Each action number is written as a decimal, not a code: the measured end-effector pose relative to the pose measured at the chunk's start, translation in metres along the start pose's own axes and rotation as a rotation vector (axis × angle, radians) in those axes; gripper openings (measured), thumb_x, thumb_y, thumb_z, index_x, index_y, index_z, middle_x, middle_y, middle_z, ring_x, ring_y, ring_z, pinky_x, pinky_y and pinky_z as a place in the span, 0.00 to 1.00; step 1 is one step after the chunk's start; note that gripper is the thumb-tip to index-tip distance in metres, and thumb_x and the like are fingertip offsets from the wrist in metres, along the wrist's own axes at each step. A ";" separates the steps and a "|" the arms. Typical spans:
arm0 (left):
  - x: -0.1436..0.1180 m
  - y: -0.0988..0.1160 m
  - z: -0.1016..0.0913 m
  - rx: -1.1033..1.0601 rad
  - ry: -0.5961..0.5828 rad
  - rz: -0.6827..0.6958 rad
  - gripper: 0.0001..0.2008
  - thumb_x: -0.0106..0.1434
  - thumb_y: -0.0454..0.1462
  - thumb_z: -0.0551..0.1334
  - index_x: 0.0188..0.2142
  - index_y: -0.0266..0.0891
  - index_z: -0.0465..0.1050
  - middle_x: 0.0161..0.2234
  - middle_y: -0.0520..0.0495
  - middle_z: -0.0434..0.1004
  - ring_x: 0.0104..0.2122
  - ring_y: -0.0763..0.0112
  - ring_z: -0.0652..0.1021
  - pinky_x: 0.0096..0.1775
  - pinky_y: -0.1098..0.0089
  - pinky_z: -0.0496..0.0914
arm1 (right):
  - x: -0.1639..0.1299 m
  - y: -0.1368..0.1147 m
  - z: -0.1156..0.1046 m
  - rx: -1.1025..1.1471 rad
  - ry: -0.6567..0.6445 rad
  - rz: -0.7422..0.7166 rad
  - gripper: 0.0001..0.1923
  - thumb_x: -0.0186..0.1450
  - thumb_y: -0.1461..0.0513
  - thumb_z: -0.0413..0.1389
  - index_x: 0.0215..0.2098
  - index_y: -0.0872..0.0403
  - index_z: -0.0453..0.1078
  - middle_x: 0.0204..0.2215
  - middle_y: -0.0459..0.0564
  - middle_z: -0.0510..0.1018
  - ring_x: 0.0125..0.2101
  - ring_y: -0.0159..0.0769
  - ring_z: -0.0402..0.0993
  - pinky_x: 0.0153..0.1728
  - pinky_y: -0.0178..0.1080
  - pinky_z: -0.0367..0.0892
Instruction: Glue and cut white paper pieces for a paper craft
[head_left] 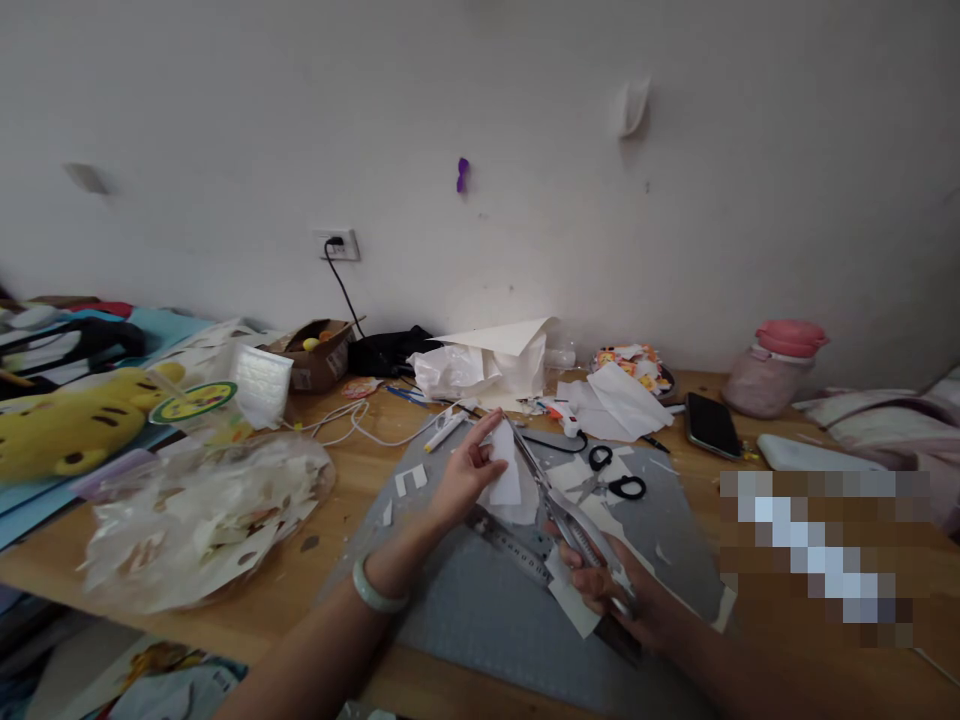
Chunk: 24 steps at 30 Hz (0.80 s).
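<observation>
White paper piece [504, 470]: thin, light, floppy; left hand [466, 475] pinches its edge above the grey cutting mat [465, 600]. Right hand [611, 590] is clenched around silver scissors [559, 505], blades at the paper. Best held near the cut. Clear bag [202, 515], left, holds paper scraps.

Head cam only: looks fwd and down over tabletop [315, 590] toward wall [480, 120], hands close below.
</observation>
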<state>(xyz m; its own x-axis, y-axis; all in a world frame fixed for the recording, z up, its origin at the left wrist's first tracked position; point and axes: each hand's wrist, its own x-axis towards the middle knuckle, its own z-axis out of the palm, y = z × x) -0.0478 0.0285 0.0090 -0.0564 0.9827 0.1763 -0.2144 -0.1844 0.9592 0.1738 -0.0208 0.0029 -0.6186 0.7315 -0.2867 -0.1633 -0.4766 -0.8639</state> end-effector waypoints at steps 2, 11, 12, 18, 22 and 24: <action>0.000 0.000 0.000 -0.007 -0.008 -0.003 0.33 0.46 0.29 0.66 0.53 0.44 0.68 0.64 0.45 0.52 0.51 0.61 0.70 0.43 0.71 0.68 | -0.001 -0.003 0.003 0.047 0.007 0.026 0.22 0.43 0.50 0.66 0.32 0.52 0.71 0.23 0.40 0.60 0.18 0.21 0.43 0.18 0.33 0.39; 0.000 -0.001 0.000 0.052 -0.040 0.012 0.33 0.46 0.29 0.65 0.54 0.42 0.68 0.64 0.44 0.52 0.55 0.58 0.66 0.46 0.68 0.66 | 0.000 -0.007 0.008 0.010 0.041 0.037 0.18 0.44 0.51 0.65 0.23 0.53 0.67 0.20 0.39 0.59 0.18 0.22 0.41 0.19 0.33 0.36; 0.000 0.000 0.001 0.055 -0.042 0.015 0.32 0.46 0.29 0.65 0.54 0.42 0.68 0.64 0.44 0.52 0.55 0.58 0.66 0.46 0.69 0.66 | 0.000 -0.006 0.008 -0.010 0.047 0.035 0.18 0.43 0.52 0.66 0.24 0.53 0.67 0.21 0.39 0.60 0.18 0.22 0.42 0.19 0.33 0.36; 0.000 0.002 0.002 0.034 -0.022 -0.041 0.34 0.46 0.31 0.66 0.54 0.42 0.66 0.49 0.42 0.71 0.34 0.70 0.74 0.30 0.74 0.66 | 0.000 -0.003 0.005 -0.067 0.049 -0.007 0.23 0.43 0.52 0.67 0.33 0.53 0.68 0.23 0.39 0.61 0.18 0.21 0.43 0.18 0.32 0.39; -0.002 0.004 0.002 0.036 0.014 -0.178 0.29 0.46 0.32 0.65 0.49 0.40 0.65 0.21 0.57 0.66 0.18 0.78 0.65 0.21 0.77 0.58 | 0.001 -0.003 0.003 0.010 0.027 -0.006 0.22 0.46 0.48 0.65 0.30 0.53 0.69 0.22 0.39 0.58 0.18 0.21 0.42 0.18 0.32 0.38; -0.002 0.006 0.003 0.033 0.052 -0.181 0.23 0.45 0.33 0.65 0.43 0.41 0.66 0.20 0.59 0.63 0.18 0.78 0.65 0.21 0.78 0.58 | 0.003 -0.001 -0.001 0.074 -0.013 -0.018 0.23 0.47 0.45 0.64 0.30 0.53 0.69 0.22 0.39 0.57 0.17 0.20 0.41 0.17 0.31 0.37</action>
<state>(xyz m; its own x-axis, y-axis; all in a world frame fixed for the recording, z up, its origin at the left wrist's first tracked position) -0.0459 0.0254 0.0150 -0.0706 0.9974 -0.0103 -0.1932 -0.0035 0.9812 0.1729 -0.0180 0.0029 -0.6253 0.7337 -0.2658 -0.2299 -0.4987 -0.8357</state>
